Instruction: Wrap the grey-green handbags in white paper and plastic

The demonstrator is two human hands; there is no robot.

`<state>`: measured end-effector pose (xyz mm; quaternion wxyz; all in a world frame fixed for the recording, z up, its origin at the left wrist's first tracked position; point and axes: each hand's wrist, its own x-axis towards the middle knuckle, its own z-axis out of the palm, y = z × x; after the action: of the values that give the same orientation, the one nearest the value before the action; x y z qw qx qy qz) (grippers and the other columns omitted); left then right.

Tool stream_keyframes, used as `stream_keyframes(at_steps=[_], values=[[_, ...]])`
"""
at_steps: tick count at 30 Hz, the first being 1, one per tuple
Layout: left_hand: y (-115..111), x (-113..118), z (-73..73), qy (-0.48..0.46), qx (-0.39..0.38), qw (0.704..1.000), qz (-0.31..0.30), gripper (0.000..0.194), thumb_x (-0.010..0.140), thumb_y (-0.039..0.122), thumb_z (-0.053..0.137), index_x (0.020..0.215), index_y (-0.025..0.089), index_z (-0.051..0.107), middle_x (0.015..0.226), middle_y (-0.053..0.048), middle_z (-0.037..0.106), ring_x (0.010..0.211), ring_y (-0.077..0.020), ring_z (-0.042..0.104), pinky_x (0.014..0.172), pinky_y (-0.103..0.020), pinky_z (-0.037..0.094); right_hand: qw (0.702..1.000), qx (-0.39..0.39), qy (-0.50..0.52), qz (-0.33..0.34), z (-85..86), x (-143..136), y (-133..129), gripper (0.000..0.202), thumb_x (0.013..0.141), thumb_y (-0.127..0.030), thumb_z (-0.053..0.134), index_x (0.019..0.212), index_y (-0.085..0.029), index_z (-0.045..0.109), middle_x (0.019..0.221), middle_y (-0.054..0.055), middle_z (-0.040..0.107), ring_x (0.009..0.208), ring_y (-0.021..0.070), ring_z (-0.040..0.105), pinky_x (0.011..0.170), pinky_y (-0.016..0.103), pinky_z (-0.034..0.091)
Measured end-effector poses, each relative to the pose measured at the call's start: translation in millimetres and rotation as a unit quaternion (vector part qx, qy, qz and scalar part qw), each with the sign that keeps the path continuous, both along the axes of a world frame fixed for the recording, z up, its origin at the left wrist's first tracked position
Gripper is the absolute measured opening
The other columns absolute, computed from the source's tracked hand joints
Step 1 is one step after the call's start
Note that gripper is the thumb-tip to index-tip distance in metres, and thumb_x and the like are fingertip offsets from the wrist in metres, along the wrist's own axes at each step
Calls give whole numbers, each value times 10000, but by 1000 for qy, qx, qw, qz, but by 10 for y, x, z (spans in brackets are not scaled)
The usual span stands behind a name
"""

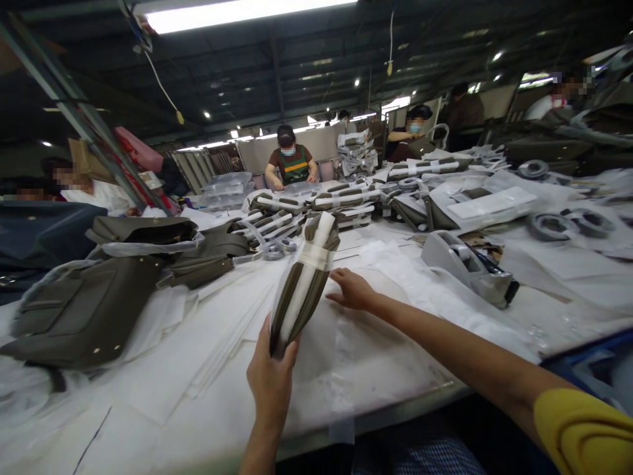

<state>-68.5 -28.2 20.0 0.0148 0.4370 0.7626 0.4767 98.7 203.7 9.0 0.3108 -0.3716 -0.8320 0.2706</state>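
My left hand (271,376) grips the lower end of a folded olive bag strap (304,280) wrapped in white paper, and holds it tilted up over the table. My right hand (352,290) lies flat with fingers spread on a thin clear plastic sheet (346,343) spread over the white table (208,396), just right of the strap. An olive handbag (84,313) in clear plastic rests at the left.
A grey tape dispenser (469,267) sits at the right. Several wrapped straps (316,201) are stacked at mid-table, with more olive bags (148,231) at the left. Other people work at the far side and at the left. White paper sheets (163,369) cover the near table.
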Motion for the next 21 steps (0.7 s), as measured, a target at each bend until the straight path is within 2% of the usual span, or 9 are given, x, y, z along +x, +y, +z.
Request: stream_keyframes(at_steps=[2,5,8,10,12,13,16,18,21], values=[[4,1,2,-9,5,1000,7,621,847,419,666,1423,286,476,1328,-58,647,1206,-285,613,991,-394,485,1000,-5,-9,20,-23,-50,-20,322,684,-209,796,996,-204,718,1110,89,717,1129,270,608,1030,375,425],[-7,-15,-13,-14,18,1000,9,628,831,450,678,1407,282,493,1296,-57,665,1174,-282,630,960,-379,495,1000,-23,-2,7,-75,-135,45,99,817,-203,652,879,-172,722,910,84,747,959,250,681,932,361,489],[-22,-34,-30,-13,28,999,9,626,827,467,679,1396,273,504,1273,-58,675,1150,-279,642,942,-369,501,999,-44,21,-21,-113,-158,164,228,923,-227,503,918,-144,715,845,88,751,811,208,711,808,319,546],[-26,-38,-34,-14,28,999,12,615,826,464,678,1386,270,512,1271,-59,676,1152,-282,641,943,-371,502,998,-48,31,-40,-112,-110,231,239,928,-225,494,972,-136,712,882,99,756,793,205,718,789,324,566],[-24,-37,-35,-13,24,1000,12,605,829,458,675,1383,276,513,1277,-55,673,1156,-285,639,944,-377,503,996,-35,38,-66,-79,-19,266,249,881,-208,566,1082,-141,697,1010,118,749,909,243,717,877,382,562],[-22,-35,-37,-11,22,1000,11,602,833,453,673,1387,283,509,1282,-51,670,1158,-284,639,946,-379,504,996,-22,41,-82,-50,35,265,329,852,-189,595,1169,-147,669,1120,133,723,1026,272,691,955,425,532],[-17,-34,-59,-5,19,1000,2,608,842,426,673,1408,303,489,1299,-43,664,1171,-284,634,960,-388,506,992,28,49,-114,47,192,167,597,820,-112,580,1409,-163,504,1484,156,482,1399,304,415,1165,493,339],[-17,-42,-88,2,19,1000,1,624,840,402,682,1422,308,477,1312,-45,658,1183,-285,630,977,-391,505,991,69,46,-101,69,287,16,593,841,-96,543,1427,-172,491,1575,136,356,1474,278,283,1210,479,268],[-18,-64,-131,21,23,1000,-1,638,838,368,691,1433,310,467,1339,-46,643,1201,-281,622,998,-388,502,991,130,-6,-20,-25,445,-290,393,937,-212,505,1315,-204,610,1489,121,487,1420,271,386,1191,481,316]])
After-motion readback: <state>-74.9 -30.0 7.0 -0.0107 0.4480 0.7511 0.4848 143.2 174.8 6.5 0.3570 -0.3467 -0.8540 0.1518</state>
